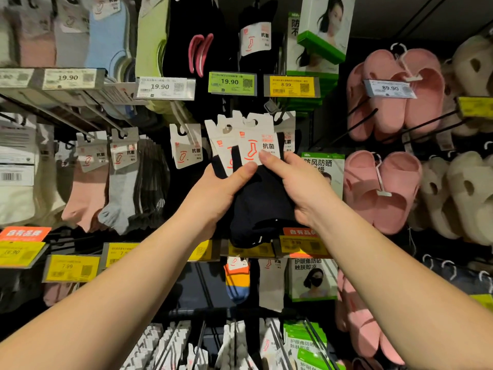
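Socks (256,209): a bundle of dark packs held between both hands, in front of the rack.
Left hand (213,193): clamped on the bundle's left side, thumb lying across the lower edge of the front cards, fingers curled out of sight behind.
Right hand (301,188): clamped on the right side, thumb tip pressed on the front card, fingers wrapped round the dark fabric.
Cards (256,140): white headers fanned out above both thumbs, their hanging slots at the very top, well clear of the grip.
Long axis: roughly upright, cards up and toes down, with the toes hanging below the palms.
Peg (270,106): its tip shows just above the cards and a little right of the grip. One pack (287,129) hangs there, behind the held bundle.
Nearer hand: the right, which sits under the peg side. The left is further off.
Key relation: slots lie up from the grip and the peg above those, so hanging looks like a lift up and onto the tip.
Risk: the fanned slots are not lined up and may miss the tip.
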`<state>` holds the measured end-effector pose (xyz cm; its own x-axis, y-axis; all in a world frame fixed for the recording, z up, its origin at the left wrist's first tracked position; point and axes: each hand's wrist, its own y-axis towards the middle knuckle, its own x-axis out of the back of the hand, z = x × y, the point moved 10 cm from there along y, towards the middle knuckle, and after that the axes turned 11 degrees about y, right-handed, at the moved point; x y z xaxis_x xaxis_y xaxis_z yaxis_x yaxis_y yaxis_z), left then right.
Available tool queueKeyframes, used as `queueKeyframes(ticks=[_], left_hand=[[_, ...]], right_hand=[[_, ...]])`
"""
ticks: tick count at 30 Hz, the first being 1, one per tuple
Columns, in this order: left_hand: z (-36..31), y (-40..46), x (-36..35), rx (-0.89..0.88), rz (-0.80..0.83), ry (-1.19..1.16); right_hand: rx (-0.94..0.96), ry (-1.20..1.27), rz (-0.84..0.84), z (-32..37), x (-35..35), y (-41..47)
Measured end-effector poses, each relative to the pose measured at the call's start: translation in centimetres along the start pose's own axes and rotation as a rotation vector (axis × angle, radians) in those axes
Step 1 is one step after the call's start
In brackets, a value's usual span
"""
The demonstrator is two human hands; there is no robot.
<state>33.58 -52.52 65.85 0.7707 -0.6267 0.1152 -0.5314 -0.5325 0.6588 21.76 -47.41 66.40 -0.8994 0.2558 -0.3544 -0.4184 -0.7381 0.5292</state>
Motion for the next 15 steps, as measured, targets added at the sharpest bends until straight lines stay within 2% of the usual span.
queueKeyframes(ticks=[7, 15], left_hand=[[1.6, 0.2, 2.8, 0.088, -0.19, -0.146], [1.0, 0.2, 3.3, 0.109, -0.215, -0.241]], right_hand=[[0.022, 0.054, -0.028, 2.2, 1.7, 1.4], [0.193, -0.31, -0.154, 4.8, 5.3, 3.5]])
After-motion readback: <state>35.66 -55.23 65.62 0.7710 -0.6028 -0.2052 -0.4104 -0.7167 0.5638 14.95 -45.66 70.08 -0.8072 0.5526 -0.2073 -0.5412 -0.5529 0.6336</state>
